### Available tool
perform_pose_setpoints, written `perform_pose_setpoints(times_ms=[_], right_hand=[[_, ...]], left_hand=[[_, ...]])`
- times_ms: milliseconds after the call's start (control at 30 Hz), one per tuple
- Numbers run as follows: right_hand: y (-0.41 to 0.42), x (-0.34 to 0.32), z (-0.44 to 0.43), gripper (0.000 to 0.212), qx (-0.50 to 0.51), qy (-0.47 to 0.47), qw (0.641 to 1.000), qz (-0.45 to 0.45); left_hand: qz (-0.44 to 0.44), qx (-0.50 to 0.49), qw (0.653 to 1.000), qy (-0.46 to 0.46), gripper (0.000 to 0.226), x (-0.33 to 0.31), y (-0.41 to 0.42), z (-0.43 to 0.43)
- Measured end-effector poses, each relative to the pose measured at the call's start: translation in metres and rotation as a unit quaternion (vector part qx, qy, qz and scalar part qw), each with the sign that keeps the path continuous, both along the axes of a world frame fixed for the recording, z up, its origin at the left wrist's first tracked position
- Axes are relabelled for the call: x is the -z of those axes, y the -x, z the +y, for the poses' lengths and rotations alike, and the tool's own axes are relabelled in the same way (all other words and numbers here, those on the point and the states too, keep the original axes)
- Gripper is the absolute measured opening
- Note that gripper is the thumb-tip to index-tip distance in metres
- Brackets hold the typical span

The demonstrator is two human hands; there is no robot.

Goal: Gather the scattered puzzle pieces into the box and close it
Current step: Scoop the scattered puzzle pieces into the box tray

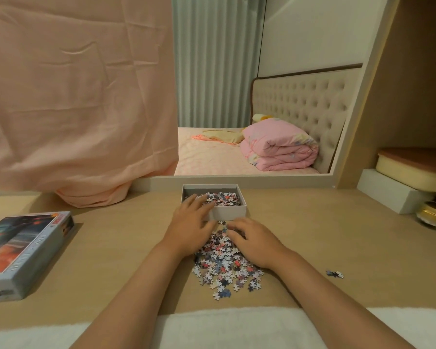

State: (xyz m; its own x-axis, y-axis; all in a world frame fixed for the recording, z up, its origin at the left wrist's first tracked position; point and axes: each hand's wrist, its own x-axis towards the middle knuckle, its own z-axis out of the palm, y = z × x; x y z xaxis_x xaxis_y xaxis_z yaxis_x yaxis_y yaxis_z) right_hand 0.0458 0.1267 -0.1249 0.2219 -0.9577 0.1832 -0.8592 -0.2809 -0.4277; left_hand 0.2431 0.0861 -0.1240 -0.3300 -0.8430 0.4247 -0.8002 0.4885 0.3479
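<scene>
Both forearms reach across the bench (312, 235). The left hand (189, 224) lies palm down over the box's (230, 212) near-left rim, fingers (199, 200) spread and loose, holding nothing. The right hand (252, 244) rests on the pile (224, 267) just near of the box, its fingers (233, 229) bent into the pieces; I cannot tell whether they grip any.

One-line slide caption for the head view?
Left hand reaches into the open box, right hand rests on the loose puzzle pieces before it; printed lid lies aside at left.

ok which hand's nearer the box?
Left. The left hand reaches over the near-left corner of the box; the right hand rests on the pile, just short of the front wall.
</scene>
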Motion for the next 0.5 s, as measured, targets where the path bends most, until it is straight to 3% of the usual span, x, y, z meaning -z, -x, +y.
perform_pose_setpoints(times_ms=[100, 200, 267, 367, 500], right_hand=[[0.001, -0.002, 0.009, 0.041, -0.035, -0.033, 0.998, -0.038], [0.014, -0.013, 0.023, 0.041, 0.018, -0.004, 0.997, -0.074], [0.030, -0.016, 0.032, 0.046, 0.095, -0.002, 0.995, 0.009], [0.051, -0.008, 0.048, 0.062, 0.230, -0.079, 0.962, 0.121], [0.060, 0.010, 0.063, 0.074, 0.308, -0.151, 0.933, 0.110]], left_hand=[[-0.025, 0.022, 0.998, -0.055, 0.059, 0.008, 0.004, -0.001], [-0.026, 0.034, 0.998, -0.042, 0.062, 0.003, 0.007, 0.004], [-0.037, 0.059, 0.997, -0.018, 0.064, -0.004, 0.014, 0.015], [-0.057, 0.139, 0.987, -0.049, 0.076, -0.015, 0.032, 0.039], [-0.175, 0.193, 0.952, -0.160, 0.114, -0.009, 0.059, 0.070]])
